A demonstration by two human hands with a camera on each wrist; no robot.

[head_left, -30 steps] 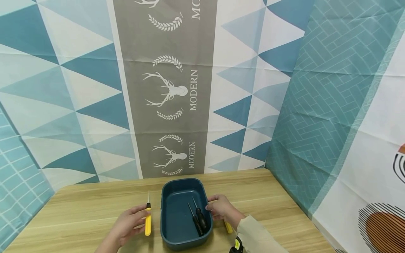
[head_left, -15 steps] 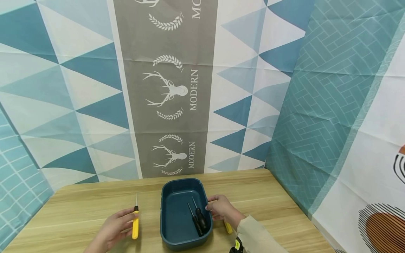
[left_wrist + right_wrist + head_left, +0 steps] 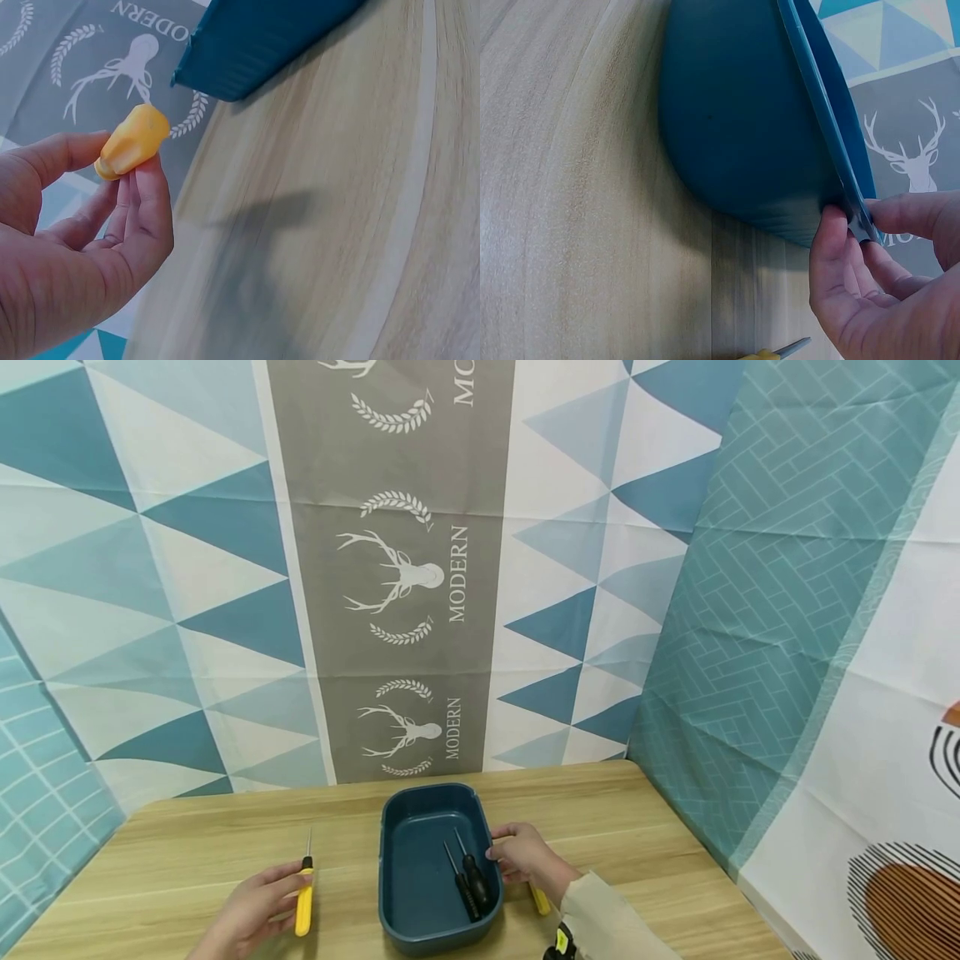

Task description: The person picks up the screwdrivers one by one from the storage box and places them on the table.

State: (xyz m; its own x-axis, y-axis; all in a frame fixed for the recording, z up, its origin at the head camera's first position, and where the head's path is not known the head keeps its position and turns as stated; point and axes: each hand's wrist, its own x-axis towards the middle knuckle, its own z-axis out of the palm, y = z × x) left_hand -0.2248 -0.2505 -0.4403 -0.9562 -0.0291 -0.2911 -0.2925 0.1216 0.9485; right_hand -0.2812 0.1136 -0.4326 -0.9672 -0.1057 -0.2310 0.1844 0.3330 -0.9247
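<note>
To the left of the blue bin (image 3: pixel 420 872), apart from its wall, the left hand (image 3: pixel 251 910) pinched a yellow-handled screwdriver (image 3: pixel 303 906) by its handle, the thin shaft pointing away from the person. It was held above the wooden table (image 3: pixel 195 843), a shadow falling on the wood to the bin's left. At the bin's right rim, the right hand (image 3: pixel 525 857) gripped the edge, with digits on both sides of it. Within the bin, toward its right side, lay a thick black screwdriver (image 3: pixel 477 882) and, just left of it, a slim black screwdriver (image 3: pixel 467 897), both shafts angled toward the bin's far end. Just right of the bin, partly hidden by the right hand, was a yellow-handled tool (image 3: pixel 540 901). A black-and-yellow object (image 3: pixel 561 942) showed to the bin's near right, cut off below. Behind the bin hung a patterned cloth (image 3: pixel 405 643) with deer heads and triangles.
</note>
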